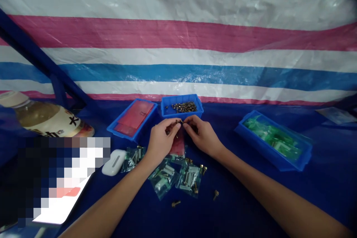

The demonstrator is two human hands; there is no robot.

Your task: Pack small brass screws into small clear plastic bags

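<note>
My left hand (163, 137) and my right hand (203, 134) meet in front of the blue bins, fingers pinched. Between their fingertips is a small brass-coloured bolt (181, 122), partly hidden. Beneath the hands lies a red plastic bag (177, 145). Closer to me are clear bags (190, 178) holding pale strips and metal hardware; another clear bag (164, 179) lies beside them, partly overlapped by my left forearm. Loose bolts lie around them, among them one bolt (176, 203) at the front and another bolt (216, 194) to the right.
Behind the hands stands a blue bin of bolts (167, 111). A blue bin with red bags (111, 128) is to its left, and a blue bin with green bags (299, 165) stands right. Leftward are a white earbud case (113, 163), a lit screen (60, 208) and a bottle (55, 117).
</note>
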